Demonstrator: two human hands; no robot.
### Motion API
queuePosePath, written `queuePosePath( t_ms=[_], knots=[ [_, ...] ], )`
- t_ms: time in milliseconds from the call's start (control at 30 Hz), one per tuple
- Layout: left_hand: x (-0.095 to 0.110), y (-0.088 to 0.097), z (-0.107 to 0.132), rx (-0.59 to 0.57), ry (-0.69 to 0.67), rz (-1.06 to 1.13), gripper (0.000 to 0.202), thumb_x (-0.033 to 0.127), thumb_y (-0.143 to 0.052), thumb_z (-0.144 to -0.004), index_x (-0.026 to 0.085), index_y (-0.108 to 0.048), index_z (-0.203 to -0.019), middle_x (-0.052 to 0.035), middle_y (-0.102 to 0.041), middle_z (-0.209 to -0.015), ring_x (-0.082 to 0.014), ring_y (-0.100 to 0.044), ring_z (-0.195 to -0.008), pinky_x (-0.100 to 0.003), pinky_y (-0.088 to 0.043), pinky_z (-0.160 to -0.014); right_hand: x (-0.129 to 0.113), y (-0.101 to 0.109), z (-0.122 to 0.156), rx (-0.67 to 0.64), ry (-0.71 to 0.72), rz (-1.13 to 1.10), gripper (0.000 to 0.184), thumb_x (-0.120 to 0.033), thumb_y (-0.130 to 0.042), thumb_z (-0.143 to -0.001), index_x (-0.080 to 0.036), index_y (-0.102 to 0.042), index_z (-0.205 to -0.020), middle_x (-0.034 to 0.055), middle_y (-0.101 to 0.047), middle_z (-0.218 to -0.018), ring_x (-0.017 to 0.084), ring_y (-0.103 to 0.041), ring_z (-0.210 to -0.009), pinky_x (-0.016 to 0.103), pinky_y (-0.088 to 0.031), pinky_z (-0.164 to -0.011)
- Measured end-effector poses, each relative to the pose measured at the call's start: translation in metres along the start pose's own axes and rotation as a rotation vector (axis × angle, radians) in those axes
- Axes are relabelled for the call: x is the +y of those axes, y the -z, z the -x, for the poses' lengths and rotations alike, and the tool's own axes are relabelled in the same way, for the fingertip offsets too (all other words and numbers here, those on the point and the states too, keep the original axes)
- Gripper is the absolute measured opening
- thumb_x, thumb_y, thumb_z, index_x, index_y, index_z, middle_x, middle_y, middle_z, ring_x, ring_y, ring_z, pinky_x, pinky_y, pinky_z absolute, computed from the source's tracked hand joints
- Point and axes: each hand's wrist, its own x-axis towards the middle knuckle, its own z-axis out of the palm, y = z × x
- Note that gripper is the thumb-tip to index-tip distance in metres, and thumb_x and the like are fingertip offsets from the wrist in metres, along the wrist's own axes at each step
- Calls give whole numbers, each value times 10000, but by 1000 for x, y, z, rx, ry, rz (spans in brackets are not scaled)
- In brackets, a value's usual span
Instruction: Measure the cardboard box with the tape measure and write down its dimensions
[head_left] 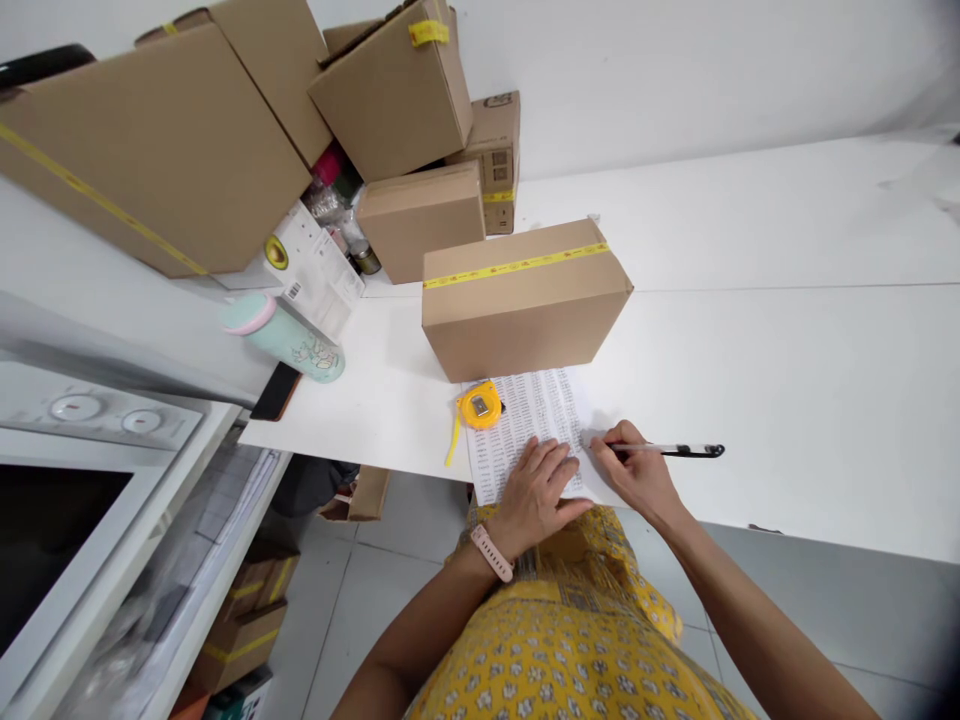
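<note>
My right hand (637,470) pinches a pen (686,451), its tip at the right edge of a paper sheet (517,405) covered in rows of handwriting. Flat on the lower part of that sheet lies my left hand (534,492), fingers stretched out and holding nothing. A yellow tape measure (481,405) sits on the sheet's left side, with a short length of its blade sticking out toward the table edge. Just behind the sheet stands a cardboard box (525,300) sealed with yellow tape, covering the paper's top end.
More cardboard boxes (397,95) are stacked at the back left of the white table (765,380). A mint bottle (296,338) and a dark flat case (276,391) are near the left edge. A white appliance with knobs (97,410) stands at far left.
</note>
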Motion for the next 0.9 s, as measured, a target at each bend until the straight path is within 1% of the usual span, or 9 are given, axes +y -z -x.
queuePosePath(
  t_ms=[133, 267, 467, 600, 733, 900],
  knots=[
    [0, 0, 0, -6, 1, -2, 497, 551, -598, -962, 146, -633, -1247, -139, -661, -1338, -299, -565, -1322, -538, -379, -1207, -3, 0, 0, -15, -23, -51, 339, -474, -635, -873, -243, -462, -695, -54, -392, -558, 115, -358, -501, 257, -291, -448],
    [1, 2, 0, -24, 7, 2, 502, 549, -596, -962, 145, -628, -1258, -145, -658, -1344, -296, -559, -1328, -539, -369, -1213, -5, 0, 0, -3, -33, -50, 340, -471, -651, -861, -241, -470, -688, -49, -401, -554, 117, -362, -508, 252, -294, -449],
    [1, 2, 0, -53, 15, -3, 497, 544, -602, -959, 163, -620, -1278, -149, -649, -1348, -293, -545, -1343, -549, -369, -1209, -5, 0, -1, 1, -23, -53, 380, -529, -668, -852, -241, -487, -682, -43, -415, -547, 120, -371, -508, 253, -304, -451],
    [0, 1, 0, -41, 13, -3, 497, 546, -602, -958, 164, -621, -1275, -146, -651, -1344, -296, -553, -1333, -550, -377, -1203, -2, 0, -1, 13, -30, -39, 389, -548, -659, -866, -241, -492, -696, -44, -420, -551, 119, -368, -503, 251, -294, -441],
    [0, 1, 0, -23, 5, -3, 494, 542, -601, -961, 153, -623, -1264, -142, -655, -1340, -294, -553, -1332, -537, -371, -1211, 1, 0, 0, 7, -32, -31, 383, -541, -652, -868, -242, -483, -698, -50, -405, -549, 118, -359, -498, 254, -290, -443],
    [0, 2, 0, -56, 15, -8, 495, 536, -610, -956, 166, -614, -1284, -144, -648, -1347, -290, -541, -1346, -545, -375, -1208, -3, 1, -1, 16, -22, -22, 370, -520, -657, -858, -243, -483, -685, -45, -419, -546, 122, -371, -503, 260, -299, -453]
  ],
)
